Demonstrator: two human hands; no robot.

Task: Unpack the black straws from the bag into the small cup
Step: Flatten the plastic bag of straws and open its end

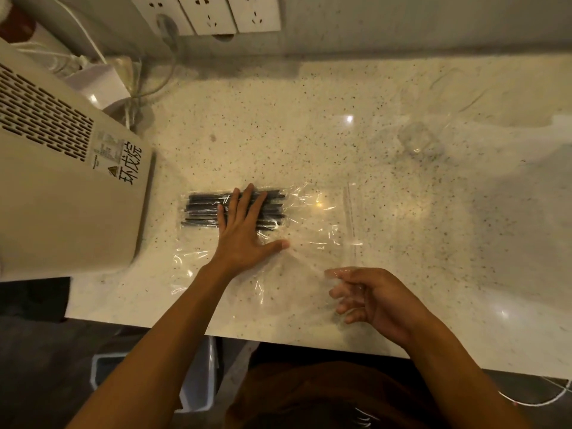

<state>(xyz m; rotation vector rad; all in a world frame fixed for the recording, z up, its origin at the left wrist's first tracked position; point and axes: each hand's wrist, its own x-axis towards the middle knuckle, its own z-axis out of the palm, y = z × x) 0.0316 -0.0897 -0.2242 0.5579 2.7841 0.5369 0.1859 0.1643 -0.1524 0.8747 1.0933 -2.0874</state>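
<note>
1. Head view: speckled, glossy stone tabletop [278, 125], pale cream with dark flecks, light glare spots on it.
2. Clear plastic bag [278, 267] lies flat on the tabletop, crinkled, shiny, with a zip strip along its right end.
3. Black straws [201, 209], thin, straight, bundled side by side, lie inside the bag at its far left end.
4. Left hand [244, 230] flat, fingers spread, palm down on the bag, fingers pressing over the straws through the plastic; not clamped on anything.
5. Right hand [368, 298] near the bag's right near corner, fingers loosely curled and apart; some film seems to lie over the fingers, but whether it pinches the film cannot be told.
6. Small cup [418, 140], clear, round, hard to see against the stone, stands well apart from the bag, far right.
7. More clear crumpled plastic [495, 125] spreads around and beyond the cup.
8. Beige boxy appliance [62, 187] with slotted vents and a printed label stands at the left, near the bag.
9. White wall sockets [216, 13] and cables [136, 88] sit at the back.
</note>
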